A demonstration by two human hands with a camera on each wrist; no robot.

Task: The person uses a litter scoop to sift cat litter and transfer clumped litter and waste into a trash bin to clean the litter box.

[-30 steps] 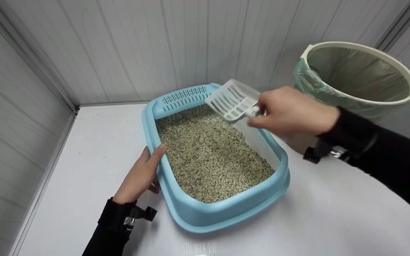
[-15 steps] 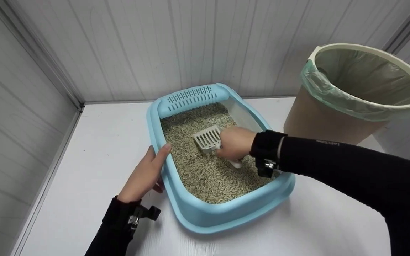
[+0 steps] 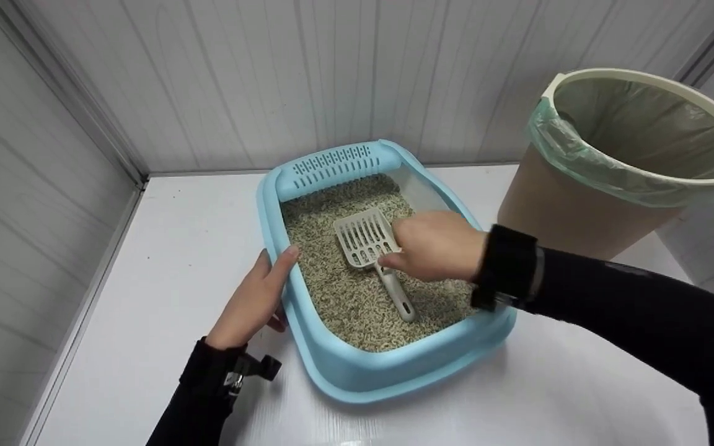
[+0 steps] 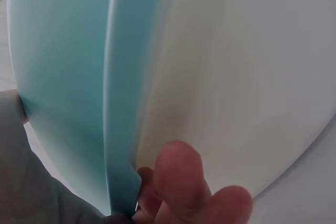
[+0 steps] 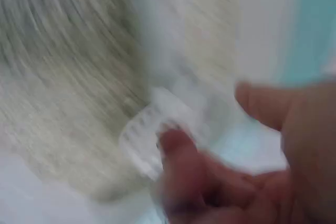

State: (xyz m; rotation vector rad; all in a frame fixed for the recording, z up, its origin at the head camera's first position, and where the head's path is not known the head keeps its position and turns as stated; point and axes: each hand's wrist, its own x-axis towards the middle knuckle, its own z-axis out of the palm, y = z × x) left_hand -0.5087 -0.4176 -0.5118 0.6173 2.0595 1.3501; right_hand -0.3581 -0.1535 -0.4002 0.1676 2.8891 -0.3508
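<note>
A blue litter box [image 3: 388, 375] with pellet litter [image 3: 357, 310] inside stands on the white table. My left hand [image 3: 251, 300] holds its left rim, thumb over the top and fingers below; in the left wrist view the fingertips [image 4: 181, 174] show under the blue rim. A pale slotted litter scoop [image 3: 396, 291] lies on the litter, its handle towards the front of the box. Over the scoop's right side is my right hand [image 3: 434, 244], thumb tip near the handle's neck. Thumb and fingers stand apart in the blurred right wrist view, with the scoop [image 5: 139, 140] beyond them.
At the right stands a beige trash bin [image 3: 568, 204] lined with a thin green bag [image 3: 580, 161]. Panelled walls [image 3: 239, 80] close off the back and left of the white table [image 3: 165, 260].
My right hand brought the scoop from above the box's back right down onto the litter. It has since loosened from the handle and shifted slightly right. The left hand stays on the rim.
</note>
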